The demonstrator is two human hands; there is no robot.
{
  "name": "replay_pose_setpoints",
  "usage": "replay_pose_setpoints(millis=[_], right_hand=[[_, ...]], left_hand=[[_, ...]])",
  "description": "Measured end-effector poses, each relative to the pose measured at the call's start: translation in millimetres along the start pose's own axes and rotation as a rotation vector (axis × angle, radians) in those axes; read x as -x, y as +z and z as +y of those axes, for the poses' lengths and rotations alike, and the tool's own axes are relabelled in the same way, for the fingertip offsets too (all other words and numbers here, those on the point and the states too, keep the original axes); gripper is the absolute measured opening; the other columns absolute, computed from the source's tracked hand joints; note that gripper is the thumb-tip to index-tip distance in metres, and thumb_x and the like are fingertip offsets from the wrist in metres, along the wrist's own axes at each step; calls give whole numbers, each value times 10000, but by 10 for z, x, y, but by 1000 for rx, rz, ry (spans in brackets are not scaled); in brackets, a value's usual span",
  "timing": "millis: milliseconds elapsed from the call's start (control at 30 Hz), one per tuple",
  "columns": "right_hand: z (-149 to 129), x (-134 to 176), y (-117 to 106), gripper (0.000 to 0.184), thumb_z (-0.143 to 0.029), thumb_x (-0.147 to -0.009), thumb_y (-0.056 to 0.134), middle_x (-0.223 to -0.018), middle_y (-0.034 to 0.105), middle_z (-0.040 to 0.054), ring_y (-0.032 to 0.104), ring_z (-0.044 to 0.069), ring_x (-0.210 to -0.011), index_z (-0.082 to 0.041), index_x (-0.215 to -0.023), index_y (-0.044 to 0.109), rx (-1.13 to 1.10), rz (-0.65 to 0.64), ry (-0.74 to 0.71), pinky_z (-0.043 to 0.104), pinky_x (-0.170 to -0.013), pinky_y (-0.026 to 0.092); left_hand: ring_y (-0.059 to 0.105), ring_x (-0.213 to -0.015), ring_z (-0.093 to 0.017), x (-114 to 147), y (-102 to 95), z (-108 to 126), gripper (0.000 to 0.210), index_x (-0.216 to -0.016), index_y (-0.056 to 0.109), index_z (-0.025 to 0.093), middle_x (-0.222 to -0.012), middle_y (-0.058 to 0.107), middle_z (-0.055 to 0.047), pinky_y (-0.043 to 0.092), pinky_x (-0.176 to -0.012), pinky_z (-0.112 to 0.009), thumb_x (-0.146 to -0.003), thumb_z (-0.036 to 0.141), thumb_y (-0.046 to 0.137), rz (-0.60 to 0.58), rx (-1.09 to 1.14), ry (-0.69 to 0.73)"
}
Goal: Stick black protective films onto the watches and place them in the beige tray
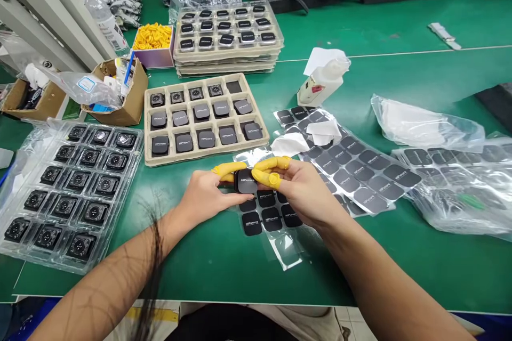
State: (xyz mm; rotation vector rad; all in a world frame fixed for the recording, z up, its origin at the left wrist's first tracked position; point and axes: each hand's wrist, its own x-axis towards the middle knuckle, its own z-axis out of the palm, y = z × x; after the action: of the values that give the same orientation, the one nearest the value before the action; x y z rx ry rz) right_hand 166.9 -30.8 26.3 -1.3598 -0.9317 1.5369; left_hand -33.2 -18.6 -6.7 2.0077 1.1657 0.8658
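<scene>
Between my two hands, above the green table, is a black smartwatch body [245, 181] with a dark, lettered film on its face. My left hand [214, 186] grips its left side, yellow finger cots on some fingers. On the upper right edge, the cot-covered fingertips of my right hand [296, 184] pinch the watch and its film. Below them lies a sheet of black lettered stickers [271, 219], partly hidden by my hands. Left of centre, a beige tray [206, 156] holds watch bodies, some with lettered films; its far right pocket has no watch.
A clear plastic tray of watch bodies [64, 206] lies at left. Further sticker sheets [362, 170] and plastic bags [428, 125] spread to the right. A white bottle [325, 82], stacked trays [228, 56] and a box of yellow finger cots [153, 37] stand farther back.
</scene>
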Motion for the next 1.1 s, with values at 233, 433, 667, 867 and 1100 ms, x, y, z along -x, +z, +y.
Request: replay_pose_setpoints(millis=[233, 433, 667, 867, 1100], right_hand=[[63, -31, -20, 368, -433, -552, 947, -854, 747, 44, 690, 181, -763, -209, -789, 778, 15, -16, 4, 373, -764, 637], [60, -24, -34, 373, -418, -536, 957, -838, 748, 44, 699, 190, -775, -206, -780, 772, 12, -25, 12, 381, -793, 632], [63, -29, -24, 376, -439, -558, 948, -850, 744, 45, 707, 210, -817, -205, -785, 761, 28, -31, 6, 404, -802, 623], [75, -39, -45, 360, -411, -566, 946, -850, 751, 44, 708, 207, -802, -216, -815, 775, 44, -31, -7, 385, -778, 629], [79, -36, -36, 352, -438, -568, 937, -842, 753, 47, 700, 192, -750, -225, -803, 782, 79, -20, -29, 374, -743, 644]], left_hand=[[766, -764, -184, 2, 3, -8, 529, -1145, 755, 232, -986, 820, -5, 632, -765, -287, -688, 467, 878, -27, -21, -8], [761, -739, -179, -6, 4, -1, 526, -1137, 762, 232, -984, 820, -3, 630, -752, -277, -678, 454, 888, -6, -26, 4], [781, -836, -190, -9, 0, 5, 544, -1186, 741, 230, -1036, 814, 1, 637, -838, -271, -699, 428, 879, -41, 21, -14], [780, -810, -190, 2, 5, -7, 550, -1190, 739, 245, -1037, 814, 1, 642, -823, -274, -696, 445, 876, -41, 6, -17], [781, -805, -193, 0, 2, -6, 533, -1171, 746, 240, -1032, 815, 2, 639, -801, -278, -695, 438, 877, -47, -1, -25]])
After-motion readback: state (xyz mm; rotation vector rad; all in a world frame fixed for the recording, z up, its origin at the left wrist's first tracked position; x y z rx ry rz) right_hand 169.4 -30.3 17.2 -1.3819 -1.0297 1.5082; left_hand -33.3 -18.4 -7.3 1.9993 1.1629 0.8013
